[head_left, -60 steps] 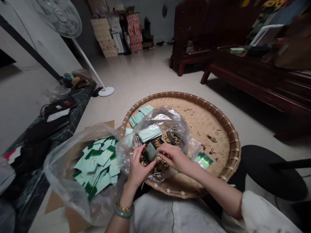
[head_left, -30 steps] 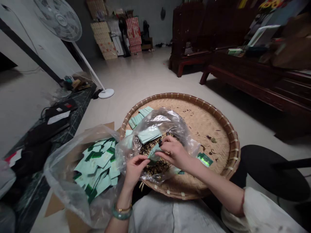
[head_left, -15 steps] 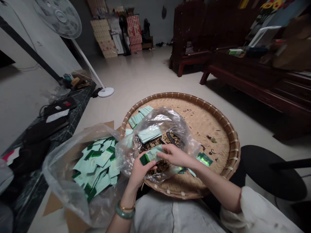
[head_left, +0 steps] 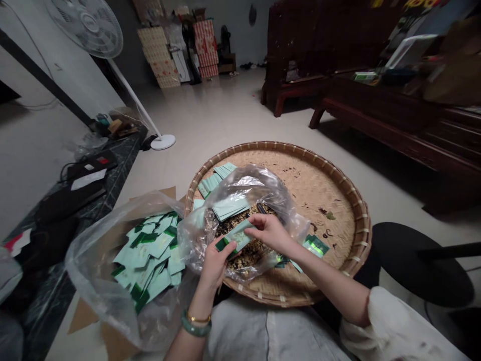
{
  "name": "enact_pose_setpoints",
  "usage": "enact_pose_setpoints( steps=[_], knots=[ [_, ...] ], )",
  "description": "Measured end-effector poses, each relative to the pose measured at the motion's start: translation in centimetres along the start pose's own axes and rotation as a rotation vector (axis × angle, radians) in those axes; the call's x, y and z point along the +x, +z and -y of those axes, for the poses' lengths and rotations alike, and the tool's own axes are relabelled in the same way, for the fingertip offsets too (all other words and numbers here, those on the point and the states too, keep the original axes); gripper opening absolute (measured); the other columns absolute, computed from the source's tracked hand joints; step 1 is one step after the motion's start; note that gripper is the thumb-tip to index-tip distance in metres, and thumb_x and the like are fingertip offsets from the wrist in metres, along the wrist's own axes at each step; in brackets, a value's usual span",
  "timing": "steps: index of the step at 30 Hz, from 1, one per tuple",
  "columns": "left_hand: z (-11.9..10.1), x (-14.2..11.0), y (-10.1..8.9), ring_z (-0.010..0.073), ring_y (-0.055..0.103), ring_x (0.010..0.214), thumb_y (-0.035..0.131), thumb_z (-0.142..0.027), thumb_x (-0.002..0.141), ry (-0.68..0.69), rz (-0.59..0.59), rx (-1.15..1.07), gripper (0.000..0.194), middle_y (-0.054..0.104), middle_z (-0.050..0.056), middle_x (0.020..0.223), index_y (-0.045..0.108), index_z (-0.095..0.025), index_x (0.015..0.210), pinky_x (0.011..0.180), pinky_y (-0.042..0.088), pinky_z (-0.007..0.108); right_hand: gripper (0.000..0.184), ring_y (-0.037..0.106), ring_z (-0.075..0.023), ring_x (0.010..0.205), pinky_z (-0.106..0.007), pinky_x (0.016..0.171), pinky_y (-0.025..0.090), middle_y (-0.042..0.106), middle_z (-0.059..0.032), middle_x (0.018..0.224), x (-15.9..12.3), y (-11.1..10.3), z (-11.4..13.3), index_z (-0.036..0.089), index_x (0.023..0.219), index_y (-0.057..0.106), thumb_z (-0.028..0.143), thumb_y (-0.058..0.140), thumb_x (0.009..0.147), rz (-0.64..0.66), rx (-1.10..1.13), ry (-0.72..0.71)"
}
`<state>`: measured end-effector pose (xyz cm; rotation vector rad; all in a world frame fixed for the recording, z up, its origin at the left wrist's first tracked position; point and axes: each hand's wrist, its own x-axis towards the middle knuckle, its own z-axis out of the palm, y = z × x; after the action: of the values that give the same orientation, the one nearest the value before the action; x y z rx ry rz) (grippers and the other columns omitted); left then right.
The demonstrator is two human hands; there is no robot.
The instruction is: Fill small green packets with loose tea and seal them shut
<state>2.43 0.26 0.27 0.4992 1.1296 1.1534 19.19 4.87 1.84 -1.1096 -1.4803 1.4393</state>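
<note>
Between both hands is a light green packet with a dark green end, held tilted above a clear plastic bag of loose dried plant bits. My left hand grips its dark green end, thumb on top. The fingers of my right hand pinch its upper right end. A stack of green packets lies in the bag just beyond, and a dark handle pokes out beside my right hand. More packets lie under my right forearm on the woven tray.
To the left, a large clear bag on cardboard holds a heap of green packets. Further packets line the tray's far left. A white standing fan, a dark wooden bench and a black round base surround the tray.
My right hand has shifted slightly up and right to the packet's end, and the packet shows flatter and more fully. My left hand keeps its grip, thumb further over the packet.
</note>
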Motion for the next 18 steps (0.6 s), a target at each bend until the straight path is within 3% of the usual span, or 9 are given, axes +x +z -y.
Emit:
enact_pose_setpoints(
  steps=[5,8,13,18],
  knots=[
    [0.01,-0.20,0.18,0.0161,0.067,0.077,0.085,-0.030,0.055,-0.019,-0.001,-0.087,0.040,0.073,0.005,0.087,0.070,-0.014,0.088,0.070,0.058,0.027,0.026,0.059,-0.0156,0.075,-0.029,0.072,0.048,0.065,-0.0029,0.085,-0.25,0.35,0.03,0.017,0.095,0.063,0.025,0.066,0.070,-0.211,-0.058,-0.134],
    [0.29,-0.34,0.23,0.0155,0.068,0.081,0.084,-0.028,0.058,0.003,-0.017,-0.149,0.038,0.073,0.004,0.091,0.069,-0.016,0.091,0.074,0.057,0.027,0.041,0.057,-0.0166,0.077,-0.029,0.070,0.048,0.063,-0.0058,0.095,-0.48,0.66,-0.30,0.019,0.111,0.059,0.030,0.067,0.072,-0.331,-0.169,-0.153],
    [0.30,-0.24,0.09,0.0167,0.068,0.077,0.085,-0.027,0.056,0.014,0.002,-0.120,0.036,0.074,0.005,0.087,0.069,-0.014,0.085,0.072,0.057,0.028,0.022,0.055,-0.0143,0.062,-0.025,0.058,0.044,0.064,-0.0020,0.069,-0.46,0.64,-0.90,0.015,0.075,0.066,0.037,0.065,0.074,-0.158,-0.100,-0.010],
    [-0.13,0.42,-0.44,0.0123,0.066,0.066,0.086,-0.030,0.050,0.090,-0.081,-0.020,0.040,0.074,0.004,0.075,0.070,-0.012,0.081,0.066,0.052,0.021,0.022,0.051,-0.0105,0.050,-0.022,0.048,0.041,0.063,0.0008,0.063,-0.39,0.23,-0.28,0.015,0.072,0.066,0.036,0.071,0.067,-0.133,-0.023,0.038]
  ],
)
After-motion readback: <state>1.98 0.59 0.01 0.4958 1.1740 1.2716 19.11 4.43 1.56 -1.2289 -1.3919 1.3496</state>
